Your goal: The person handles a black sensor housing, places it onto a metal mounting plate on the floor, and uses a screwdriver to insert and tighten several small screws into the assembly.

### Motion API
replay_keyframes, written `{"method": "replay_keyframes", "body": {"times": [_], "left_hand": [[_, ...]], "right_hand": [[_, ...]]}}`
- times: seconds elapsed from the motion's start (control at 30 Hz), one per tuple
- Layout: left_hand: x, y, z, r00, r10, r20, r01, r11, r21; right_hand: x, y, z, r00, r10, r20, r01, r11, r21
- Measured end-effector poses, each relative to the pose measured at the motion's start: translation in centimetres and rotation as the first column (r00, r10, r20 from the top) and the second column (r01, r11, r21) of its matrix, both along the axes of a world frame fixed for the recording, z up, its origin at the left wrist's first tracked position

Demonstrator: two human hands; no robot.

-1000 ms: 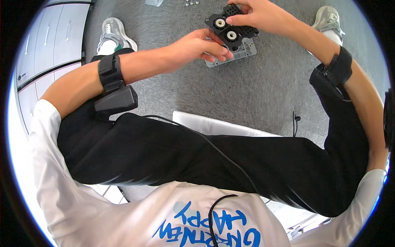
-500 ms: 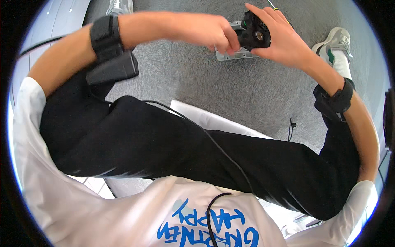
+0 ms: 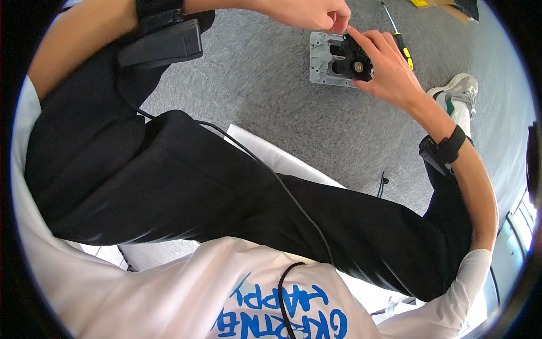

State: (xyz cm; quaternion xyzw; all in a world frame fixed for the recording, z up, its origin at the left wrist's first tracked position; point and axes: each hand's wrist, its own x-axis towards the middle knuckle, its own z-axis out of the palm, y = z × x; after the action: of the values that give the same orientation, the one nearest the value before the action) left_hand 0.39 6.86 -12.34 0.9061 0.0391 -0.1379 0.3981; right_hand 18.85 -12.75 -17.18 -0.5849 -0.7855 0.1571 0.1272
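A grey metal plate (image 3: pixel 322 59) with holes lies on the carpet at the top, right of centre. On it sits a black mechanical part (image 3: pixel 345 66) with a round brass-coloured centre. My right hand (image 3: pixel 389 70) grips this part from the right, its index finger along the far side and its thumb near the plate's front edge. Just beyond the plate's far edge, my left hand (image 3: pixel 316 14) is closed, fingers curled, close to my right index fingertip. Whether it pinches anything small is hidden. A screwdriver (image 3: pixel 401 46) with a black and yellow handle lies just beyond my right hand.
A cardboard piece (image 3: pixel 449 8) and a black item (image 3: pixel 467 8) lie at the far right. A black cable (image 3: pixel 271 169) crosses my legs. White sheeting (image 3: pixel 282 158) lies before my knees, and a small black cable end (image 3: pixel 385 182) near my right leg.
My left hand has come off the black part and moved up and slightly right. The part now sits lower on the plate, still in my right hand. More of the plate and screwdriver shows.
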Motion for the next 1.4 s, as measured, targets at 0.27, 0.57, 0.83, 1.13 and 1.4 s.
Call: {"method": "replay_keyframes", "body": {"times": [0.27,0.57,0.83,1.13,1.4], "left_hand": [[-0.9,0.3,-0.1,0.998,-0.043,0.056,0.043,0.999,0.01],[-1.2,-0.2,0.6,0.998,-0.063,0.018,0.063,0.998,0.002],[-1.1,-0.3,0.3,0.998,-0.065,-0.002,0.065,0.998,0.002],[-0.7,-0.6,-0.4,0.995,-0.075,-0.066,0.077,0.997,0.027],[-0.8,-3.0,-2.4,0.968,-0.212,-0.135,0.242,0.929,0.28]], "right_hand": [[-0.5,0.4,-0.2,0.999,0.031,0.027,-0.03,0.999,-0.023],[-0.4,0.6,-2.0,0.994,0.088,0.06,-0.085,0.995,-0.044],[-0.5,0.6,-3.0,0.994,0.092,0.056,-0.087,0.992,-0.093],[0.6,0.5,-1.6,0.998,0.06,-0.021,-0.061,0.998,-0.006],[2.7,0.7,-3.4,0.998,0.042,-0.039,-0.044,0.998,-0.052]]}}
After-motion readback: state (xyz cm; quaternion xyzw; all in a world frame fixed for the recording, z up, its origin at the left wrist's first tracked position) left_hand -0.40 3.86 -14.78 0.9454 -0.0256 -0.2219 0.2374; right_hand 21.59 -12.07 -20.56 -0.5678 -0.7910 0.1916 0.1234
